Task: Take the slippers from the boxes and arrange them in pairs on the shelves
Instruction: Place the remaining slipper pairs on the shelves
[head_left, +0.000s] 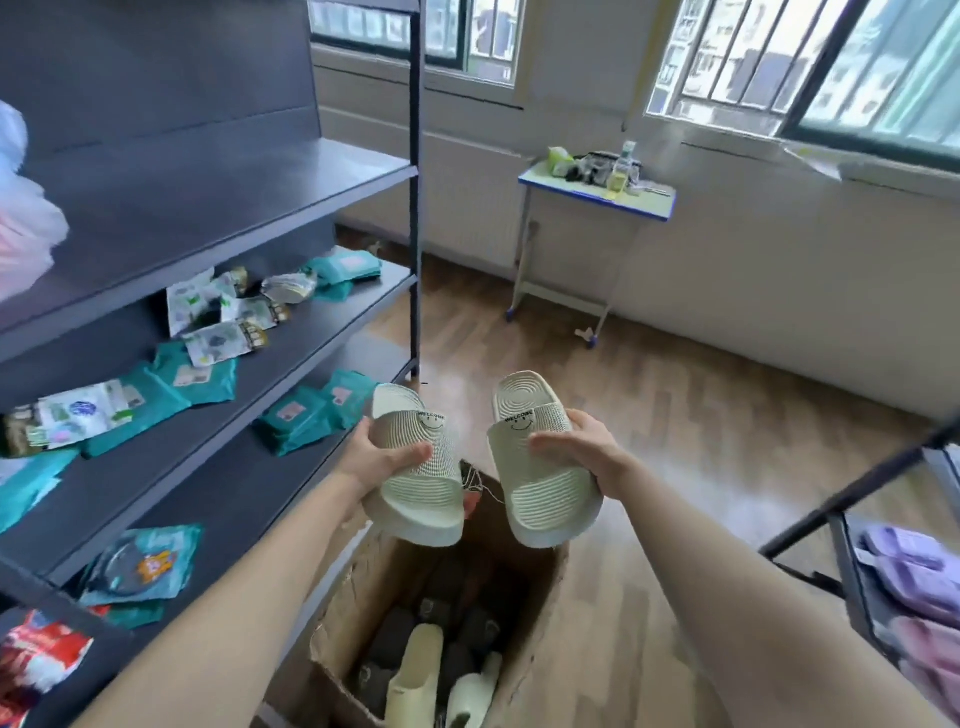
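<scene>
I hold a pair of pale green slippers side by side above an open cardboard box (540, 618) on the floor. My left hand (376, 457) grips the left slipper (421, 483) by its strap. My right hand (587, 449) grips the right slipper (545, 493) the same way. Both straps carry a smiley face and the word WELCOME. Inside the box stand several dark slippers and two more pale green slippers (415, 675). A dark grey shelf unit (218, 208) rises on my left.
Teal and white packets (197, 374) lie scattered on the lower shelves; the upper shelf holds a plastic bag at far left. A second rack (852, 561) at right holds purple and pink slippers (909, 577). A small desk (597, 197) stands under the windows on a wooden floor.
</scene>
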